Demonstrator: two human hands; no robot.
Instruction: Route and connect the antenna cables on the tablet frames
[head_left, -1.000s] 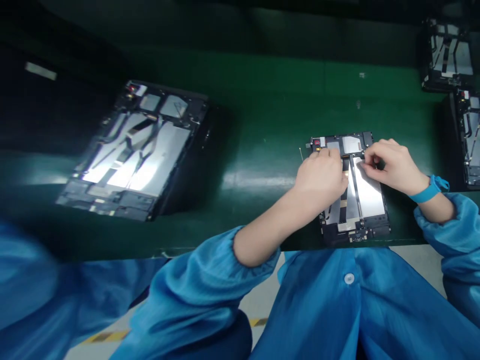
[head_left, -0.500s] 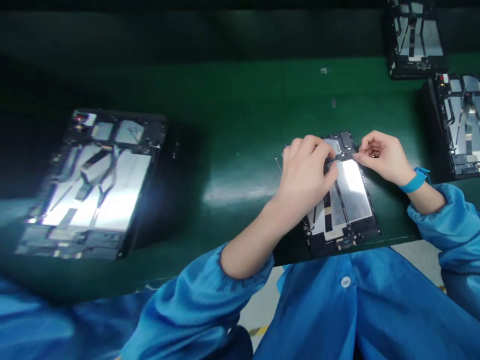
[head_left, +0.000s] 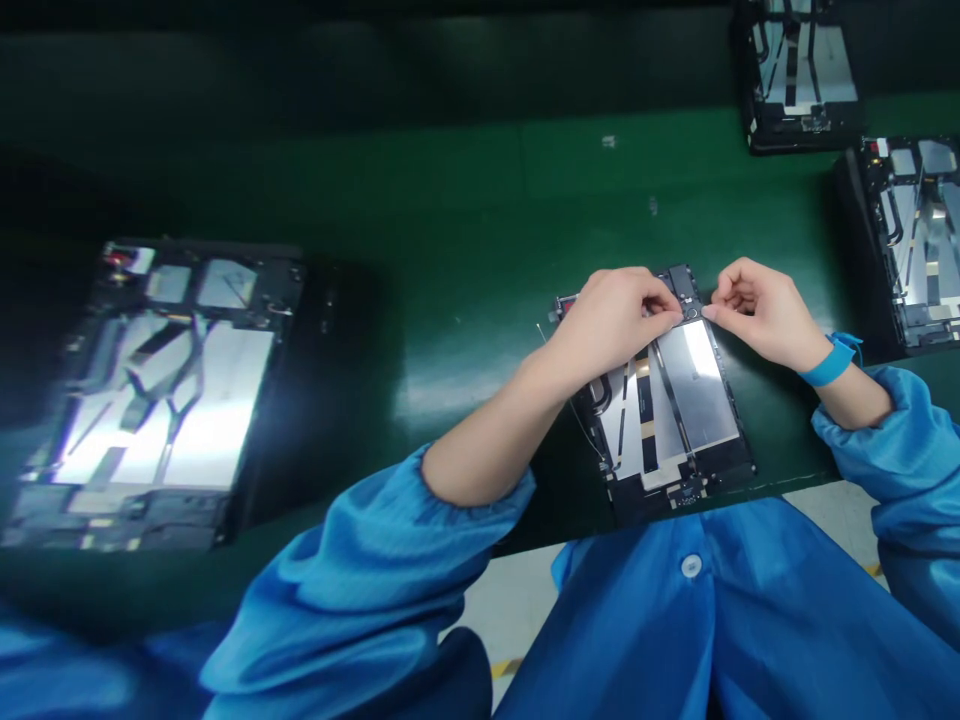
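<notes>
An opened tablet [head_left: 675, 420], its silver battery plates and black flex cables showing, lies on the green belt [head_left: 480, 220] near the front edge. My left hand [head_left: 611, 320] rests over the tablet's upper left part, fingers curled and pinched at a small round part near the top. My right hand [head_left: 757, 310], with a blue wrist strap [head_left: 829, 365], is pinched at the same spot from the right. What the fingertips hold is too small to name.
Another opened tablet [head_left: 157, 380] lies on the belt at the left, blurred. Two more opened tablets [head_left: 799, 70] [head_left: 911, 240] sit at the back right. My blue smock sleeves and front fill the bottom of the view.
My left hand has drawn back from the tablet's middle to its upper edge, uncovering the battery plates. Both hands now pinch at the top. The view has shifted, so everything sits further left.
</notes>
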